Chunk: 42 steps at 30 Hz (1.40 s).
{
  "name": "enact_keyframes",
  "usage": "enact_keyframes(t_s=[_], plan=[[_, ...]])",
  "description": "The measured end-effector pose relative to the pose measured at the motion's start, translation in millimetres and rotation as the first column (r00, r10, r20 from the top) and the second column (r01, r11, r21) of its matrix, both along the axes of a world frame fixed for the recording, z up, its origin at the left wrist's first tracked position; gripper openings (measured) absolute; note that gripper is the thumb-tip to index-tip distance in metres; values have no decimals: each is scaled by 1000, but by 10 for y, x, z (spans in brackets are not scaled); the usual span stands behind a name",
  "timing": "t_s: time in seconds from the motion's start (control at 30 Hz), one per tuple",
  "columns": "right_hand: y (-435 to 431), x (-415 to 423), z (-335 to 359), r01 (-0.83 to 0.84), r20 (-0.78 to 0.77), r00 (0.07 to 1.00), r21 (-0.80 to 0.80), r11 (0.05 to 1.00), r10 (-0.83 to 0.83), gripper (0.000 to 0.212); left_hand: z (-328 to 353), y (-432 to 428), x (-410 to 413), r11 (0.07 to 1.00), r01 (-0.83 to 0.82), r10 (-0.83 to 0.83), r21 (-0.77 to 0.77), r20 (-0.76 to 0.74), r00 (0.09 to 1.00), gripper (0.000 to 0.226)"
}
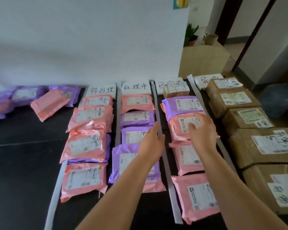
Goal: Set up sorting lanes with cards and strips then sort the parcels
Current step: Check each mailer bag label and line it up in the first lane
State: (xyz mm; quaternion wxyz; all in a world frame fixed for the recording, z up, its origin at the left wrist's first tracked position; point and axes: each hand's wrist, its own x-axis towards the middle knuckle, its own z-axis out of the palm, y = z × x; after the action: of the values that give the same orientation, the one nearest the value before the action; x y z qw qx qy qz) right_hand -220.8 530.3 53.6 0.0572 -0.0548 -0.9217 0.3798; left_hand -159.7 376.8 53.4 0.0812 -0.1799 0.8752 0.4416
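Four lanes lie on a black surface, split by white strips (158,117) and headed by handwritten white cards (101,92). The two left lanes hold pink and purple mailer bags, the third mailers plus a small box (176,90), the fourth brown boxes (246,120). My right hand (202,130) rests flat, fingers spread, on a pink parcel (181,128) in the third lane. My left hand (152,141) hovers open over the strip between the second and third lanes, beside a purple parcel (133,136). Neither hand grips anything.
Unsorted purple and pink mailers (48,105) lie in a loose heap at the far left by the white wall. A large carton (204,62), a plant pot and a dark bag (279,100) stand at the back right. Bare black surface spreads at front left.
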Motion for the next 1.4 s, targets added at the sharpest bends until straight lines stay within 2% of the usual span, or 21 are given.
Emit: enact_keyframes(t_s=[0.17, 0.33, 0.4, 0.5, 0.6, 0.67, 0.87, 1.1, 1.3, 1.4], plan=[[-615, 348, 233, -143, -76, 987, -23, 989, 141, 37, 155, -571, 406, 992, -76, 65, -103, -106, 992, 55], [-1350, 923, 345, -257, -57, 965, -58, 965, 254, 40, 319, -1285, 1061, 977, -187, 169, -98, -166, 971, 47], [-1744, 1236, 363, -296, -64, 954, -59, 953, 292, 40, 365, -1641, 1431, 964, -251, 235, -88, -162, 958, 52], [-2405, 1829, 339, -373, -64, 927, -71, 925, 369, 34, 413, -2197, 2050, 937, -315, 296, -150, -140, 945, 53], [-3053, 2403, 305, -419, -34, 908, -109, 901, 418, 36, 453, -2745, 2665, 898, -415, 391, -146, -167, 905, 49], [-3436, 2722, 292, -444, -26, 896, -106, 890, 444, 37, 486, -3063, 3054, 872, -466, 444, -152, -158, 882, 56], [-4300, 3407, 364, -511, -34, 858, -135, 849, 512, 39, 556, -3811, 3877, 839, -512, 478, -185, -200, 855, 57], [-4927, 3342, 401, -553, -9, 831, -124, 824, 556, 40, 473, -4453, 3915, 825, -546, 512, -147, -216, 832, 57], [-5589, 2941, 339, -536, 36, 832, -209, 818, 554, 42, 439, -5143, 3531, 829, -529, 496, -181, -197, 845, 55], [-5949, 2678, 337, -529, 63, 833, -204, 824, 550, 42, 489, -5532, 3283, 826, -526, 498, -202, -176, 849, 55]])
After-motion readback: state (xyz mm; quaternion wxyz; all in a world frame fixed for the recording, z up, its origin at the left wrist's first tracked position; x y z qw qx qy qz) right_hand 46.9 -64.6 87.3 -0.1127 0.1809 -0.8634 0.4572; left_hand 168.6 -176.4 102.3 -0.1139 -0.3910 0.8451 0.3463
